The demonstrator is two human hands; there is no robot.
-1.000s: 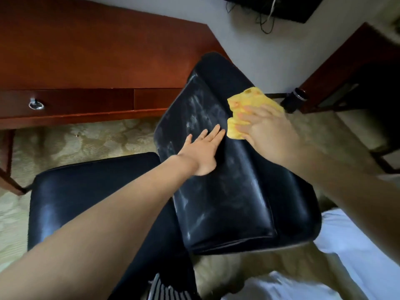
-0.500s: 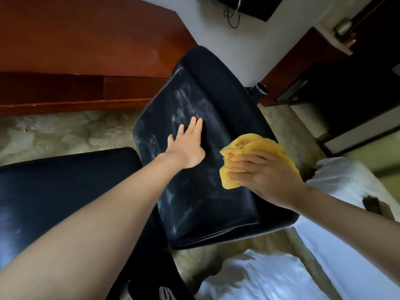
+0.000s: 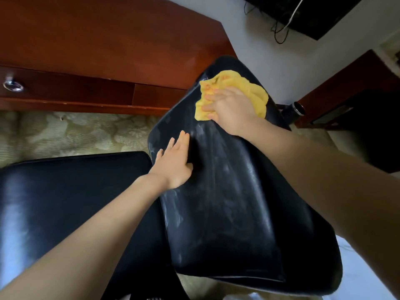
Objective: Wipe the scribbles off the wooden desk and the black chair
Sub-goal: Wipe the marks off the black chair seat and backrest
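Wooden desk [image 3: 97, 40] is seen beyond black chair [image 3: 227, 213].
Yellow cloth [image 3: 256, 93] is gripped by right hand [image 3: 231, 109]; left hand [image 3: 175, 163] is laid flat on the backrest.

Wall [image 3: 270, 68]: plain, pale grey-white, evenly lit by soft daylight; source not seen.

Floor: carpet [image 3: 75, 131], beige-olive with a large pale leaf or flower pattern, low pile. More of it shows at the bottom edge.

Top right: black flat panel [image 3: 313, 16] mounted against the wall. Dark cables [image 3: 279, 33] hang looped below it, with one white cable [image 3: 296, 11] crossing its face.

Right side: red-brown wooden cabinet [image 3: 346, 83] standing on the carpet, its lower front in deep shadow. Just beside its corner, a dark cylinder with a shiny metal ring [image 3: 297, 109]; what it is, cannot tell.

Bottom right: white bedding [image 3: 357, 278], rumpled, bluish in shade.
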